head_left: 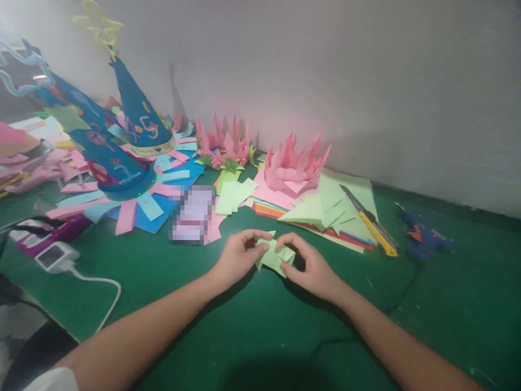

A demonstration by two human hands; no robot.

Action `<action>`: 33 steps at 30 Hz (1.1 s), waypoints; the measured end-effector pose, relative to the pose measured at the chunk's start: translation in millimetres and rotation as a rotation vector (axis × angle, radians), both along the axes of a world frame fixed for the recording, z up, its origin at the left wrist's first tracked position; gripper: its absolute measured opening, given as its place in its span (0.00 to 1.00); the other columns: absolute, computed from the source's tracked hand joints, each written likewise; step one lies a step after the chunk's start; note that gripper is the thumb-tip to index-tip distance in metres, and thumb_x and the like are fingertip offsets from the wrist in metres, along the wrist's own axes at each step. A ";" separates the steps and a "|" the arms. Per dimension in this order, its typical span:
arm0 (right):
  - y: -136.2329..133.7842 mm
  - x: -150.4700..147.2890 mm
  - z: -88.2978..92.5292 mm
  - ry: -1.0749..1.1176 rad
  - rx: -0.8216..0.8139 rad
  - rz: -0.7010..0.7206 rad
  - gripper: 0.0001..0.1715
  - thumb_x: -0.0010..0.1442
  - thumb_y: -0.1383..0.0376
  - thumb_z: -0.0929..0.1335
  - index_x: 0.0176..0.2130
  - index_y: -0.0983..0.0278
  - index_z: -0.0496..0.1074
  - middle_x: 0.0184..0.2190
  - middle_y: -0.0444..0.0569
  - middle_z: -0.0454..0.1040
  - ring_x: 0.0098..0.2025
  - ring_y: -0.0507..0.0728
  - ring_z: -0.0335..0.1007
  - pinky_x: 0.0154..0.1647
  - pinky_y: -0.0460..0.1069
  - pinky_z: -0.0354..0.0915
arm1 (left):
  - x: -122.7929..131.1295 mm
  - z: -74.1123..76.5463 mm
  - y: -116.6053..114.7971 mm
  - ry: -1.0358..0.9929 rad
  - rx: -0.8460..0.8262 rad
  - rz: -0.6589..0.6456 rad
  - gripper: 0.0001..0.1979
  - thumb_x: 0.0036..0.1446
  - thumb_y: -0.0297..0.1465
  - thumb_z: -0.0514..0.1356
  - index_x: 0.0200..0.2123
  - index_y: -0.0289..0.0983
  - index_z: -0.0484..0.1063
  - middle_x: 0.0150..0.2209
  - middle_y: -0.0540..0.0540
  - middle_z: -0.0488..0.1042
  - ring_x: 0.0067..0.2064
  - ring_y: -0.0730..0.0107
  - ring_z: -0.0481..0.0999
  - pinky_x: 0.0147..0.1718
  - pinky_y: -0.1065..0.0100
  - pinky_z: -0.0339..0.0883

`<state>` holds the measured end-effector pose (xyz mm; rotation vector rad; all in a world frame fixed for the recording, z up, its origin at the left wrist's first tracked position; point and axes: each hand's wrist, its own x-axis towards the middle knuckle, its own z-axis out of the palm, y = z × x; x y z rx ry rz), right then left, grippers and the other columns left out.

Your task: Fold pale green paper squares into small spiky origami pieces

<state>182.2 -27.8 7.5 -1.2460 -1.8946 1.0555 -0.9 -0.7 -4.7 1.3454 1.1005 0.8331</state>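
Note:
A small folded piece of light green paper [273, 256] sits just above the green table [448, 326], pinched between both hands. My left hand [238, 255] grips its left side with curled fingers. My right hand [311, 266] pinches its right side, thumb and fingers pressed on the fold. Both forearms reach in from the bottom of the view.
Behind the hands lie a stack of coloured paper sheets [325, 214], a yellow utility knife [372, 222], pink paper flowers [293, 165], cut green slips [234, 195] and blue paper cones [138, 117]. A blue glue gun [423, 236] lies right; a white charger [57, 256] with cable lies left.

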 end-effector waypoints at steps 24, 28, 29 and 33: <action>2.8 0.7 -7.0 0.137 -0.064 -0.132 0.07 0.56 0.63 0.66 0.37 0.61 0.68 0.34 0.46 0.70 0.29 0.52 0.65 0.28 0.46 0.63 | 0.8 -1.5 0.3 0.022 0.030 -0.001 0.16 0.49 0.32 0.61 0.43 0.34 0.74 0.27 0.49 0.70 0.26 0.76 0.63 0.25 0.74 0.59; 3.3 -0.5 -8.2 0.145 -0.051 -0.144 0.05 0.57 0.62 0.65 0.34 0.62 0.66 0.32 0.46 0.68 0.34 0.53 0.65 0.32 0.46 0.62 | -0.6 -2.5 1.1 0.064 0.095 -0.005 0.13 0.52 0.33 0.60 0.41 0.35 0.75 0.21 0.54 0.61 0.23 0.78 0.57 0.23 0.74 0.54; 3.6 -0.9 -8.7 0.149 -0.061 -0.151 0.06 0.58 0.61 0.65 0.34 0.62 0.66 0.31 0.45 0.67 0.33 0.53 0.65 0.32 0.46 0.62 | -0.6 -2.6 0.8 0.073 0.106 -0.003 0.13 0.52 0.33 0.60 0.41 0.35 0.75 0.21 0.54 0.60 0.23 0.78 0.56 0.23 0.74 0.54; 3.7 -2.0 -10.3 0.163 -0.098 -0.180 0.07 0.58 0.60 0.66 0.34 0.62 0.65 0.28 0.43 0.65 0.30 0.51 0.62 0.30 0.45 0.60 | 0.5 -1.4 -1.6 0.144 0.196 0.007 0.11 0.52 0.31 0.59 0.39 0.37 0.76 0.21 0.54 0.60 0.24 0.77 0.56 0.23 0.74 0.52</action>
